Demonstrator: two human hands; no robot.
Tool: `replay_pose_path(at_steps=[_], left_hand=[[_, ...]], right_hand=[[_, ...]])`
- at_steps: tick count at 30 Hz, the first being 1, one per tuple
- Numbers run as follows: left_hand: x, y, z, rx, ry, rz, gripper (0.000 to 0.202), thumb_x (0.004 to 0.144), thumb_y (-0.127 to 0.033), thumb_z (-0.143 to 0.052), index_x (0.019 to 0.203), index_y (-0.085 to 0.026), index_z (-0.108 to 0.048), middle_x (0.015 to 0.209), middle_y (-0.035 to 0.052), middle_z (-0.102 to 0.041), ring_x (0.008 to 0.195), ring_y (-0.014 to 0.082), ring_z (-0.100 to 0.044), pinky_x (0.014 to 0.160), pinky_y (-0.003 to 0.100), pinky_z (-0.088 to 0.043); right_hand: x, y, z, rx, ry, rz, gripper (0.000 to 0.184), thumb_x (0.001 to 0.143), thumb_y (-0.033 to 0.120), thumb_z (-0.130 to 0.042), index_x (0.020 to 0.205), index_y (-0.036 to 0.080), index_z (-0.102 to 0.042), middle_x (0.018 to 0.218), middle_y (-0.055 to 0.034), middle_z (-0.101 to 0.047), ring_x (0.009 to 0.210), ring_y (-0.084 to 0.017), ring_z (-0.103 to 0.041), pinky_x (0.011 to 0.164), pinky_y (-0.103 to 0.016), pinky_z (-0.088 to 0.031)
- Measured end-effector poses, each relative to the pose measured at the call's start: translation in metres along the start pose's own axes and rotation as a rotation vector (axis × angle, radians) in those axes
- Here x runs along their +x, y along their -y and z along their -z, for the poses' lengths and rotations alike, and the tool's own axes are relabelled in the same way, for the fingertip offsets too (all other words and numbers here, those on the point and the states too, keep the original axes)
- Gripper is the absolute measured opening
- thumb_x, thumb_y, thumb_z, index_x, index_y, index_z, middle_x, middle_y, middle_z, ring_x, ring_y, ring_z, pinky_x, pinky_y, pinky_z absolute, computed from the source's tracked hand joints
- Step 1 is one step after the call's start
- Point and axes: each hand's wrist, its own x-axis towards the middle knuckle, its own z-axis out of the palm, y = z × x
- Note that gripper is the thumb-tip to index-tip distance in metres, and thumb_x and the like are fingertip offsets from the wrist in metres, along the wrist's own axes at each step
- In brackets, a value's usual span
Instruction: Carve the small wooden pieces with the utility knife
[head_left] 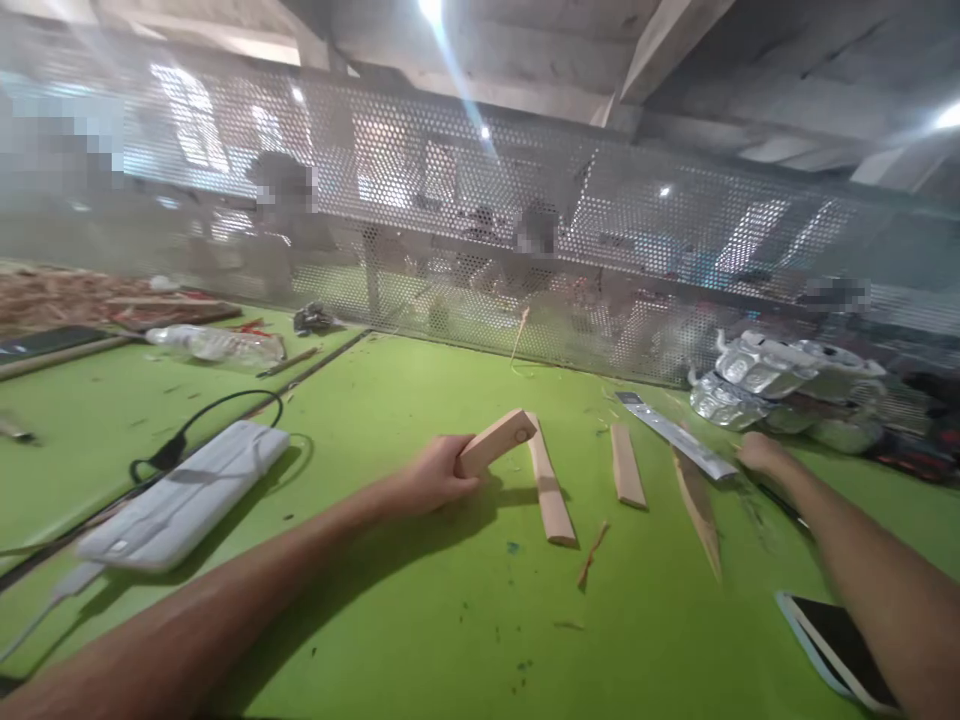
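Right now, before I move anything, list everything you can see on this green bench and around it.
wooden block: one, pale tan, held off the table in the left hand
wood strips: three, pale tan, flat between the hands
metal blade: one, silver, flat by the right hand
power bank: one, white, left side
cable: one, black, plugged into the power bank
plastic bottle: one, clear, lying far left
phone: one, dark screen, near right
foil heap: one, silver, far right
perforated screen: one, grey, behind the table
table: one, green
left hand: closed on the block
right hand: blurred, at the blade's near end, grip unclear
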Motion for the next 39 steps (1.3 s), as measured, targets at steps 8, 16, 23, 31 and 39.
replay_pose_path(at_steps=[8, 16, 23, 31, 39], left_hand=[[0.012, 0.011, 0.024, -0.165, -0.086, 0.077, 0.049, 0.086, -0.024, -0.080, 0.132, -0.010, -0.069, 0.087, 0.0063, -0.071, 0.056, 0.0165, -0.063, 0.050, 0.032, -0.053], [0.024, 0.019, 0.045, -0.156, -0.306, 0.112, 0.045, 0.091, -0.017, -0.078, 0.132, -0.003, -0.065, 0.076, 0.0026, -0.069, 0.049, 0.0118, -0.060, 0.047, 0.025, -0.051], [0.024, 0.016, 0.048, -0.162, -0.279, 0.092, 0.050, 0.094, -0.018, -0.075, 0.139, -0.001, -0.062, 0.083, 0.0070, -0.071, 0.052, 0.0134, -0.063, 0.047, 0.026, -0.053], [0.022, 0.011, 0.051, -0.220, -0.169, 0.075, 0.048, 0.091, -0.013, -0.074, 0.137, -0.002, -0.063, 0.084, 0.0055, -0.069, 0.051, 0.0114, -0.058, 0.046, 0.027, -0.052], [0.023, 0.025, 0.062, -0.222, -0.117, 0.083, 0.059, 0.083, -0.025, -0.082, 0.136, -0.006, -0.064, 0.093, 0.0069, -0.073, 0.060, 0.0151, -0.065, 0.052, 0.026, -0.051]], right_hand=[[-0.028, 0.110, 0.032, 0.033, 0.159, 0.183, 0.013, 0.091, 0.015, -0.064, 0.083, 0.019, -0.074, 0.090, -0.0180, -0.075, 0.101, -0.040, -0.071, 0.089, -0.048, -0.052], [-0.153, 0.266, -0.020, 0.419, 0.381, 0.676, 0.026, 0.094, 0.019, -0.069, 0.120, 0.023, -0.071, 0.116, -0.0053, -0.077, 0.103, -0.023, -0.071, 0.090, -0.035, -0.057], [-0.204, 0.228, -0.052, 0.103, 0.524, 0.571, 0.045, 0.095, 0.044, -0.071, 0.138, 0.032, -0.068, 0.081, -0.0051, -0.072, 0.069, -0.026, -0.069, 0.060, -0.040, -0.058], [-0.154, 0.179, -0.017, 0.272, 0.429, 0.352, 0.049, 0.094, 0.037, -0.070, 0.140, 0.023, -0.070, 0.098, -0.0114, -0.080, 0.062, -0.024, -0.070, 0.053, -0.036, -0.057], [-0.100, 0.120, -0.011, 0.345, 0.295, 0.214, 0.022, 0.080, 0.015, -0.076, 0.101, 0.017, -0.081, 0.094, -0.0116, -0.083, 0.081, -0.030, -0.078, 0.073, -0.040, -0.064]])
